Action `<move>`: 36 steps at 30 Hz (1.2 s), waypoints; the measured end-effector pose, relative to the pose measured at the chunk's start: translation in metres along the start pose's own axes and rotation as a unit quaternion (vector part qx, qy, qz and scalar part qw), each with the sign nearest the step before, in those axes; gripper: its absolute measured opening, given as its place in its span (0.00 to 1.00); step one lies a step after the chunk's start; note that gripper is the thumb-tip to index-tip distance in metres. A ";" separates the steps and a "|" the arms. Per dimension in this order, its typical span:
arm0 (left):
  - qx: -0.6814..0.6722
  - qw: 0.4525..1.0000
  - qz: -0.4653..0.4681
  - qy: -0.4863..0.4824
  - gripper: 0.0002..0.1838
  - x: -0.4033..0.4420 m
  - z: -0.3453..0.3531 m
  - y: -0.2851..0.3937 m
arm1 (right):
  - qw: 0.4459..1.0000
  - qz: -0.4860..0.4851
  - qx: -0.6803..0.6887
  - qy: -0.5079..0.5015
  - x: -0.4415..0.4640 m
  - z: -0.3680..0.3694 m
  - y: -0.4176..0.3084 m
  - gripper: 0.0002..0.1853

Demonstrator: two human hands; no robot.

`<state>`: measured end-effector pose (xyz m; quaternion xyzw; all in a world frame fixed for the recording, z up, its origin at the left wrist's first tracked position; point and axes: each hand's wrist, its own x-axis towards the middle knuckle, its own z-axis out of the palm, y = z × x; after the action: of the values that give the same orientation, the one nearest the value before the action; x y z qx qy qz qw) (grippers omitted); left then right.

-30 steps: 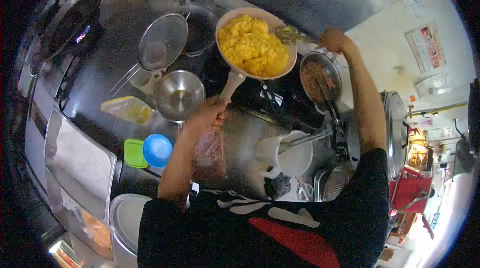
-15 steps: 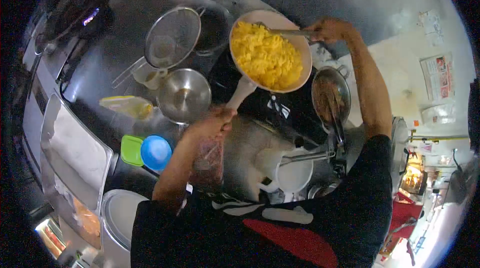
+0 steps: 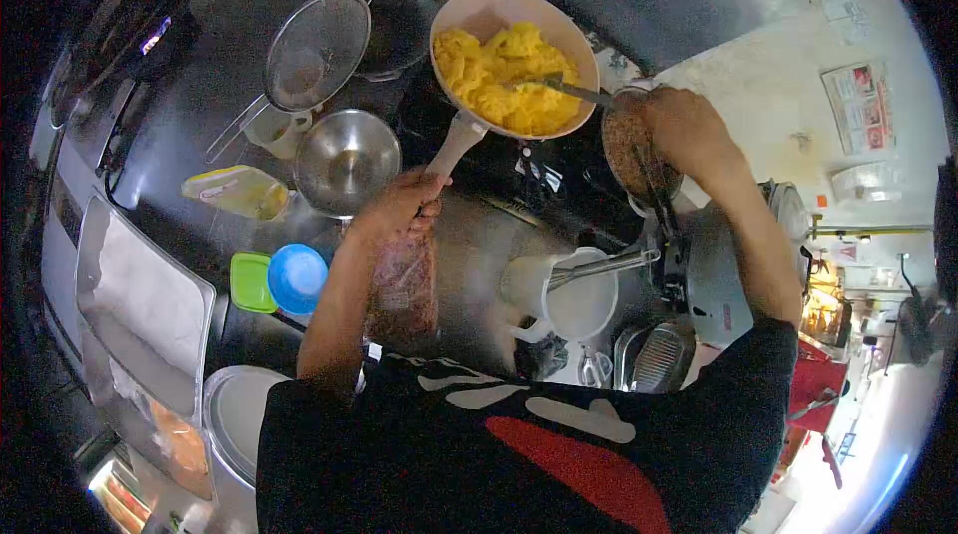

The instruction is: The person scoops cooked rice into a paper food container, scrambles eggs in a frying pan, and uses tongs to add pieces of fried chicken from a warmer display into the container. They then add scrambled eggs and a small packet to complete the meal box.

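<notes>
Before me, the left hand [image 3: 399, 207] curls round a smooth, pale handle [image 3: 459, 145]; the right hand [image 3: 689, 130] grips a slim utensil [image 3: 584, 93], its end among soft, lumpy yellow egg [image 3: 479, 73] in the round, pinkish pan [image 3: 499, 7].

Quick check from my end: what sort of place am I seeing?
A kitchen, possibly a commercial one: a pan holds yellow food resembling scrambled eggs, with a mesh strainer and a whisk nearby.
</notes>
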<state>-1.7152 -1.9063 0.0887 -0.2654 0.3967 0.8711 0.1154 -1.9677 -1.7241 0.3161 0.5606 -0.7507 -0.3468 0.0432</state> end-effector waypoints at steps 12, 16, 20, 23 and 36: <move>-0.034 0.999 0.023 -0.014 0.13 0.007 0.003 -0.010 | 0.993 0.090 0.058 0.048 0.058 -0.008 0.012 0.12; -0.062 0.998 0.020 -0.022 0.13 0.005 0.013 -0.018 | 0.993 0.114 -0.006 0.007 0.089 -0.057 0.019 0.13; -0.055 0.998 0.015 -0.031 0.13 0.008 0.012 -0.017 | 0.976 0.128 0.013 -0.175 0.107 -0.042 0.034 0.14; -0.061 0.996 0.045 -0.048 0.14 0.010 0.008 -0.023 | 0.924 0.122 0.144 -0.331 0.111 -0.001 0.070 0.14; -0.025 0.999 0.006 -0.032 0.14 0.009 0.014 -0.015 | 0.821 0.118 0.530 -0.179 0.089 0.130 0.044 0.17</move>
<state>-1.7216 -1.8863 0.0822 -0.2380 0.3730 0.8892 0.1160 -2.0946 -1.7343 0.2143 0.3325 -0.8737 0.0182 -0.3547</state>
